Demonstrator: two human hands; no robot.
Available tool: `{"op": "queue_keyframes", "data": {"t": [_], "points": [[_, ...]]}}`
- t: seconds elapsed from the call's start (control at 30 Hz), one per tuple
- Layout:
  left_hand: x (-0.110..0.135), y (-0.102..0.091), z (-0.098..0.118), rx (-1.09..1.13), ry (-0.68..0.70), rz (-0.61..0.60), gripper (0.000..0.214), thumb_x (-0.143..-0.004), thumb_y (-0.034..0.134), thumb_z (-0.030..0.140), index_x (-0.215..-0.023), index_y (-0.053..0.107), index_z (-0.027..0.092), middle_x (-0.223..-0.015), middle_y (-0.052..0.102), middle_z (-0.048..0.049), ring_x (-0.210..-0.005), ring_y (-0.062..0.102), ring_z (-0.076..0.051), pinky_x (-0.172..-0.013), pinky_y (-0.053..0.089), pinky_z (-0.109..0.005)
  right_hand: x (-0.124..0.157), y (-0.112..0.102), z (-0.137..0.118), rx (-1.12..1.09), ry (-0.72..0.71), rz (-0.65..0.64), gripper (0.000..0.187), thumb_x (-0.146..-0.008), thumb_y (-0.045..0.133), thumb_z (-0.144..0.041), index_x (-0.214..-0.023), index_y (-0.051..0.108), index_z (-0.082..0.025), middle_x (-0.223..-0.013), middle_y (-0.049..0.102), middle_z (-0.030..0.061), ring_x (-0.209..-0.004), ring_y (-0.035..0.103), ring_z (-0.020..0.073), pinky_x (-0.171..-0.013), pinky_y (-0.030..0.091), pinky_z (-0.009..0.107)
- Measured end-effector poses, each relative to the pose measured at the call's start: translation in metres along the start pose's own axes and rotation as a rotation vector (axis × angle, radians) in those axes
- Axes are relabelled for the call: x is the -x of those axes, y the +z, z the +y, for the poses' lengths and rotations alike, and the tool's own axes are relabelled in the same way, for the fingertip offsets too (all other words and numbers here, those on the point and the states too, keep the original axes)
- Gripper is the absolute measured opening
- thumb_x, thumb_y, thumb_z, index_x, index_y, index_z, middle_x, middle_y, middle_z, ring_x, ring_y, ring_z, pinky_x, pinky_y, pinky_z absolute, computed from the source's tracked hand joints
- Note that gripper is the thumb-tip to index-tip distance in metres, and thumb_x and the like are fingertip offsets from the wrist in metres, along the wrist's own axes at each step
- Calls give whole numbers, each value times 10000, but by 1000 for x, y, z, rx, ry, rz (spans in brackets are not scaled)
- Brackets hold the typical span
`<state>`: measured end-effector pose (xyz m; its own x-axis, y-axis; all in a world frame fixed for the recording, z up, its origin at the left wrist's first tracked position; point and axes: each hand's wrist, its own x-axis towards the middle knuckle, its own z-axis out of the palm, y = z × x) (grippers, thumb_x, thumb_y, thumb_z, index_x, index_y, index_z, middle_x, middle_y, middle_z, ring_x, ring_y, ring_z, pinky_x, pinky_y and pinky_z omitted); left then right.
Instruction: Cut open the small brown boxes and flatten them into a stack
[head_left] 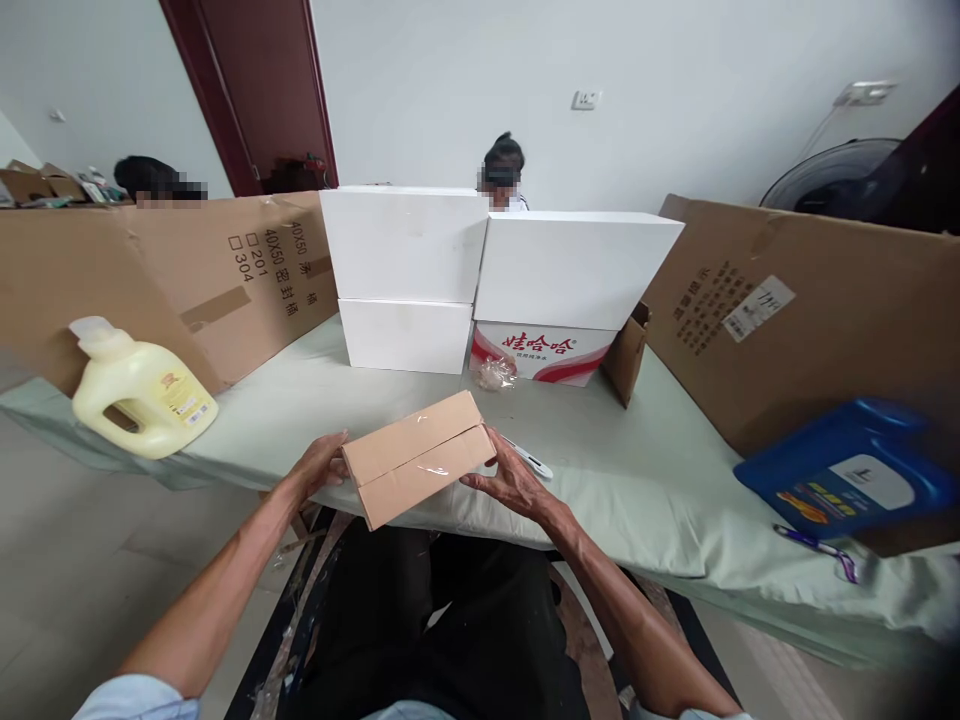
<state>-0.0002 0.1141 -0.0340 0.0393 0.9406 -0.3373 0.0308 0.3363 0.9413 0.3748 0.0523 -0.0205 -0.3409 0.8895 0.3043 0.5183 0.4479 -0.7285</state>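
Note:
Between my two hands is a small brown cardboard box, tilted, with its seam facing up and clear tape glinting on it. My left hand grips its left end, fingers partly hidden behind the edge. At the right end my right hand presses with fingers and thumb. Just beyond my right hand lies a white utility knife on the cloth. A crumpled ball of clear tape rests farther back, in front of the white boxes.
White boxes stand stacked at the back, beside a red-and-white printed carton. Large cardboard panels flank both sides. A yellow jug is left; a blue jug and purple toothbrush are right. Two people sit beyond.

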Motion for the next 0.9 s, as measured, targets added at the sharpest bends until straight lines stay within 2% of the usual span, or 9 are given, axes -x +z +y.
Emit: {"op": "queue_keyframes", "data": {"t": [0.1,0.2,0.27,0.37,0.5,0.63,0.73,0.83,0.9], "points": [[22,-10,4,26,208,64,845,-722,775,862,-1250,648,214,-1273,753,-142,-1133,747,-311,-736,615,-321,-9,4,-5,-20,-2,31,642,-1009,700,-578,-1535,538,-247,-1293,683,107,-1064,641,253,-861,564,348],[45,-17,5,-43,472,-58,1141,-637,859,865,-1533,512,251,-1652,529,-203,-1548,500,-398,-1024,613,-410,-17,9,-7,-31,-4,36,602,-1038,646,-594,-1511,546,-236,-1269,693,104,-993,655,237,-850,556,351],[57,-18,3,-185,607,-131,1336,-561,991,730,-1659,388,263,-1757,386,-218,-1656,330,-432,-1149,556,-475,-20,13,-11,-17,5,44,575,-1041,627,-623,-1458,576,-231,-1243,700,101,-960,657,236,-837,559,354],[64,-14,1,-331,661,-78,1438,-586,1029,566,-1747,227,288,-1799,303,-224,-1678,271,-453,-1168,541,-546,-20,15,-19,50,6,93,549,-1041,606,-668,-1365,612,-224,-1162,710,90,-913,646,235,-819,567,360],[65,-14,-4,-322,686,-106,1411,-663,994,498,-1773,144,306,-1806,296,-218,-1670,295,-457,-1127,576,-528,-7,12,-33,167,-26,153,489,-1068,597,-630,-1327,628,-216,-1068,702,76,-863,643,225,-807,558,352],[67,-15,-9,-327,696,-131,1432,-678,997,472,-1778,91,326,-1810,297,-206,-1671,296,-460,-1150,566,-530,11,7,-35,230,-15,105,370,-1075,635,-524,-1306,648,-235,-1015,701,48,-853,660,211,-773,551,321],[70,-11,-9,-356,731,-87,1373,-686,988,461,-1764,149,326,-1803,306,-202,-1668,303,-463,-1175,549,-546,19,-4,-17,255,-8,28,309,-1055,663,-417,-1327,661,-269,-1109,720,47,-897,678,202,-796,566,311],[72,-6,-9,-362,771,-64,1297,-683,978,420,-1729,219,317,-1773,350,-208,-1648,349,-457,-1172,553,-550,19,-22,18,474,29,112,337,-1055,637,-334,-1385,667,-270,-1215,727,89,-1053,699,249,-899,567,353],[73,-5,-12,-357,802,-49,1267,-678,978,398,-1704,239,311,-1752,372,-217,-1635,375,-454,-1171,553,-559,18,-33,44,682,130,177,310,-1038,653,-298,-1339,694,-236,-1225,730,131,-1146,683,296,-971,546,390]]}}
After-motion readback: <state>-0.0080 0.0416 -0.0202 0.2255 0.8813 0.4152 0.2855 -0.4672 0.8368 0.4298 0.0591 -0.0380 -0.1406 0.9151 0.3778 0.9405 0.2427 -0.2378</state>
